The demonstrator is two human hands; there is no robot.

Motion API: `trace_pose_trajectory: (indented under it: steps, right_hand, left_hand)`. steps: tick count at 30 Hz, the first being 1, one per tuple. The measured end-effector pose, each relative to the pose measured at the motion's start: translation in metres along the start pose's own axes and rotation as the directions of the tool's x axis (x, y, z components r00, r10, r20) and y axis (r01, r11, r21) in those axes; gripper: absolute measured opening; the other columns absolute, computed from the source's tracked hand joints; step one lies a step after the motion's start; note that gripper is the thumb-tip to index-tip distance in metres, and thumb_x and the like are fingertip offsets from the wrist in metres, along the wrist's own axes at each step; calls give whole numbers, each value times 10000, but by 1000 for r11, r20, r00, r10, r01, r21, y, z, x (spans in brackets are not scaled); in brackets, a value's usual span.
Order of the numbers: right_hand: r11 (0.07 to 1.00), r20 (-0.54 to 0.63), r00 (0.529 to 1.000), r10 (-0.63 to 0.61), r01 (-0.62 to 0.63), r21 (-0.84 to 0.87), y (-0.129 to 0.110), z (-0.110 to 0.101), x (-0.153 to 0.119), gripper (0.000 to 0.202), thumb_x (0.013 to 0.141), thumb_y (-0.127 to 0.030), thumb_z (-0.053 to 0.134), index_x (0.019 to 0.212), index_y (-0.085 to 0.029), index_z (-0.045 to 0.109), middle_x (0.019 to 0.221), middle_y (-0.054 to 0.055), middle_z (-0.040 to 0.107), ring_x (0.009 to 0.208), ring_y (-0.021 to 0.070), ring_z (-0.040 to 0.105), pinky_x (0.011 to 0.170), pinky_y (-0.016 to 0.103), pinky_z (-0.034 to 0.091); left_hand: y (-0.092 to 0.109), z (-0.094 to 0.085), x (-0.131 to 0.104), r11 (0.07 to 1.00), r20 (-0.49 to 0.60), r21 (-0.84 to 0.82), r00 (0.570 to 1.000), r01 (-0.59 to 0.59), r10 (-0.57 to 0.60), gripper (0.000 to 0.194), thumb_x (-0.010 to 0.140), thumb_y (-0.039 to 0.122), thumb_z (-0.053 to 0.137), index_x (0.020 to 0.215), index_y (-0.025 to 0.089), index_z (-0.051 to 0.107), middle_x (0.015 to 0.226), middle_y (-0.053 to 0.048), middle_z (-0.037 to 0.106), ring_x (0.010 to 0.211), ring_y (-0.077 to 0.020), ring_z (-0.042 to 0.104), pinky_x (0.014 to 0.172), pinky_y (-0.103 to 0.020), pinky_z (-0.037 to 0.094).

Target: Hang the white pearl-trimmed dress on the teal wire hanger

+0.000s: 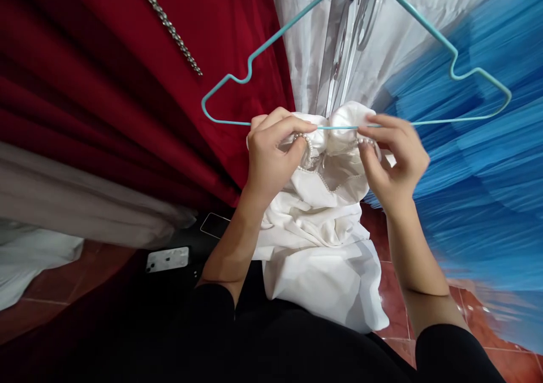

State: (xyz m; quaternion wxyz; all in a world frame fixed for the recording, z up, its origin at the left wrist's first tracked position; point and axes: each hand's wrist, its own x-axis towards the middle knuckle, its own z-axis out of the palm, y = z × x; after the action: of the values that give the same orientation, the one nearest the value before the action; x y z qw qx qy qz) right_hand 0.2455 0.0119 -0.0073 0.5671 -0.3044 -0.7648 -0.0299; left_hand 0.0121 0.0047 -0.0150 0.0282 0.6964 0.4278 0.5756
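A turquoise wire hanger (271, 42) spans the upper middle of the head view, its lower bar level. White fabric that looks like a dress (322, 292) with a pearl-trimmed edge is gathered at that bar and hangs down over my lap. My left hand (274, 151) pinches the dress's pearl edge, with fingers over the bar left of centre. On the right, my right hand (394, 156) grips the pearl edge between thumb and fingers at the bar; its upper fingers are slightly blurred. The hanger's hook is out of view.
Dark red cloth (229, 26) with a jewelled strip hangs at left. Blue tulle (475, 162) fills the right side, and white fabric (297, 21) hangs behind the hanger. A phone (167, 259) lies on a black surface at lower left. Red floor tiles (394, 298) show below.
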Motion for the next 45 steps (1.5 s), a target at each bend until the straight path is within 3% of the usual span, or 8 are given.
trace_pose_trajectory:
  steps: [8,15,22,25,29,32,37,45]
  right_hand:
    - [992,-145,981,125,-123,20,9,30,6,169,1044,-319,625,1081,-260,779,868,25,709,790,176,647,741,406,589]
    - [979,-60,979,193,-189,75,10,24,9,227,1035,-387,633,1174,-286,781,887,25,661,828,188,663,807,430,616]
    - [971,-53,977,205,-196,139,3,19,11,193,1010,-329,665,1139,-299,806,869,20,651,790,179,621,775,404,582]
    - [964,-49,972,229,-219,152,1,20,10,177,1007,-315,668,1111,-301,811,841,13,621,763,170,594,763,397,576]
    - [954,-34,966,257,-248,166,0,19,11,156,1009,-314,671,1078,-297,810,827,9,594,778,170,591,795,410,590]
    - [959,-44,965,258,-250,135,-1,18,11,150,1009,-341,676,1060,-289,807,831,9,593,777,165,588,791,403,591]
    - [971,-75,969,235,-229,70,-2,19,11,179,1019,-371,641,1028,-285,797,828,13,604,747,158,574,707,363,559]
    - [980,-74,978,197,-198,-10,-2,23,10,161,1018,-317,625,1049,-281,779,832,17,612,766,169,601,709,382,563]
  left_hand:
    - [23,-13,-12,987,-72,-145,995,-75,64,289,849,59,654,991,263,802,1138,-22,775,1069,-233,745,916,-380,591]
    - [-29,-37,-54,912,-316,-304,874,274,-368,240,761,108,720,956,205,620,796,43,570,617,-78,522,561,-235,382]
    - [-64,-88,18,975,-639,-165,737,145,-218,239,849,165,720,849,201,484,833,18,439,698,-81,486,619,-220,427]
    - [-42,-90,50,992,-621,-116,777,42,-105,200,761,138,709,831,200,532,876,-5,471,664,-94,439,582,-241,422]
    - [0,-79,67,997,-352,-81,936,-7,-22,281,795,176,870,927,245,633,1010,-18,564,648,-119,507,605,-314,486]
    - [21,-75,66,996,-326,-63,941,68,-85,247,924,431,874,1006,296,685,1126,-12,633,839,-190,661,778,-373,599]
    - [-3,-87,40,998,-245,41,968,-43,52,725,720,858,883,1066,253,683,963,8,651,798,-165,592,702,-358,536]
    - [-45,-60,17,986,-411,111,909,125,-69,361,796,154,944,990,235,651,909,50,645,818,-124,580,716,-352,480]
